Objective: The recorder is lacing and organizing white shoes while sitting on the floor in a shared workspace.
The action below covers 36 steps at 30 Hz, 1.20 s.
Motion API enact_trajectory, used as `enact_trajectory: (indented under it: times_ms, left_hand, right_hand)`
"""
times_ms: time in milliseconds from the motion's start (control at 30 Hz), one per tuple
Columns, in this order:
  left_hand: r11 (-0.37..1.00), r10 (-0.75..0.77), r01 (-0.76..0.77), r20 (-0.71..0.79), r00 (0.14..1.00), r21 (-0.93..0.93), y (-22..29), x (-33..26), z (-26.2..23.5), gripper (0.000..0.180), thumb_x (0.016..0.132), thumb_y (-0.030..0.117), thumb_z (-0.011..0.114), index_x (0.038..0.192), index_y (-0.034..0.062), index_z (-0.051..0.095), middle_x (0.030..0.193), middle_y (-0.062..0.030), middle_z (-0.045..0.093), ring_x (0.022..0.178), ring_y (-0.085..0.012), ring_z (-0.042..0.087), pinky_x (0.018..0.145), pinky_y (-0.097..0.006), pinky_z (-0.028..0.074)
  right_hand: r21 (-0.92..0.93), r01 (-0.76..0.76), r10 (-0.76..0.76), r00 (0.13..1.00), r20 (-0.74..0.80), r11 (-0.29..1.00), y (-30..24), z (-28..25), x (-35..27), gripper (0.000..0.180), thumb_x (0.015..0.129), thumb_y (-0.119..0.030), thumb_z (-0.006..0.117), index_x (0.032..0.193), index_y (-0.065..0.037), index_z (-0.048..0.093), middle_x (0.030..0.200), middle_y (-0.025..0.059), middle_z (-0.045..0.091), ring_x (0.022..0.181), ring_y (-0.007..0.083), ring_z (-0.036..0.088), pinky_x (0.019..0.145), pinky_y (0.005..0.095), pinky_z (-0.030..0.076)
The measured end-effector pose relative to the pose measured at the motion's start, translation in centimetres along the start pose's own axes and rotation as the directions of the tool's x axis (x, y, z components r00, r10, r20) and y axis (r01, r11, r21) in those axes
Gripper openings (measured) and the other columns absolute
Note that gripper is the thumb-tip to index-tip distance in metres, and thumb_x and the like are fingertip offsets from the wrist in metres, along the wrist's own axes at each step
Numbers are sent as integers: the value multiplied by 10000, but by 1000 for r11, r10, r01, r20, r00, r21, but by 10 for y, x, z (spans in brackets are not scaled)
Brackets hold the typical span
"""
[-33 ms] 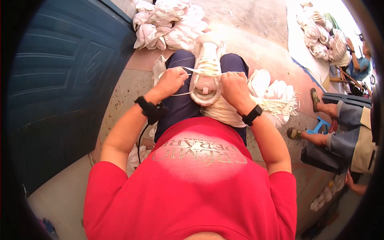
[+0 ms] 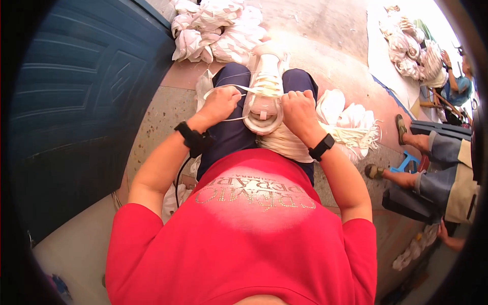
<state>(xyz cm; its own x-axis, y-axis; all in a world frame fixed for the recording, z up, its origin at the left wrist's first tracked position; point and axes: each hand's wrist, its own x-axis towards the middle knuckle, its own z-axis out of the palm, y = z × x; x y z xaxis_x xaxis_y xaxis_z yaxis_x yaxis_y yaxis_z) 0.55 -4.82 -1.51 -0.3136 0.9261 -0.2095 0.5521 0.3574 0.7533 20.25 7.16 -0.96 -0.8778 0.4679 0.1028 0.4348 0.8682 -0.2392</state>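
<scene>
A pale pink and white sneaker (image 2: 263, 108) rests between my knees, its heel toward me and its toe pointing away. White shoelace (image 2: 266, 91) runs in rows across its front. On the left of the shoe, my left hand (image 2: 221, 103) is closed in a pinch on a lace, with a loop of lace trailing around it. My right hand (image 2: 299, 108) closes its fingers on lace at the shoe's right side, close to the collar. The lace stretches across the shoe between both hands. The exact grip of the right fingertips is partly hidden.
More pale shoes with loose laces (image 2: 351, 122) lie by my right knee. Bundled shoes (image 2: 218, 30) are heaped at the far left beside a dark blue door (image 2: 91, 117). At right are a co-worker's legs (image 2: 437, 152), a blue stool (image 2: 405, 161) and another shoe pile (image 2: 409, 48).
</scene>
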Motion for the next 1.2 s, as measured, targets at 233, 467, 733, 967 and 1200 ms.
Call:
enact_trajectory:
  times_ms: [233, 467, 733, 967, 1200]
  left_hand:
    - [922, 145, -106, -78, 986, 371, 6, -4, 12, 204, 821, 190, 498, 747, 32, 604, 700, -153, 593, 697, -333, 572, 625, -424, 438]
    - [749, 314, -257, 15, 949, 610, 13, -1, 12, 140, 761, 160, 508, 703, 58, 584, 697, -113, 594, 707, -276, 576, 627, -407, 421]
    - [690, 361, -225, -58, 931, 687, 25, -3, 23, 186, 745, 240, 576, 727, 56, 600, 715, -82, 592, 736, -234, 551, 643, -380, 381]
    - [707, 369, -172, -150, 917, 686, 21, -11, 27, 177, 734, 239, 611, 703, 65, 594, 690, -70, 578, 745, -243, 517, 632, -388, 379]
    - [753, 470, -271, -203, 859, 599, 27, -2, 22, 42, 702, 134, 564, 697, 95, 578, 768, -49, 565, 796, -228, 495, 641, -361, 379]
  right_hand:
    - [-236, 222, -206, 974, 92, 946, 0, 4, 8, 49, 703, -87, 515, 685, -88, 561, 701, 59, 564, 702, 188, 549, 713, 342, 352]
    - [-56, -7, -3, 985, -174, 998, 1, 8, -3, 79, 742, -132, 534, 694, -88, 579, 696, 47, 568, 732, 196, 550, 712, 343, 353]
    - [-92, -26, 11, 987, -161, 995, 2, 7, -8, 195, 731, -244, 600, 622, -84, 580, 692, 54, 564, 743, 203, 531, 725, 354, 349]
    - [-60, -40, 32, 991, -131, 997, 4, 9, -8, 168, 762, -229, 577, 698, -76, 605, 728, 63, 574, 766, 210, 539, 736, 367, 354]
    - [252, -36, 77, 985, -156, 967, 15, 5, -9, 112, 761, -134, 542, 855, -83, 575, 804, 55, 584, 832, 221, 542, 771, 368, 358]
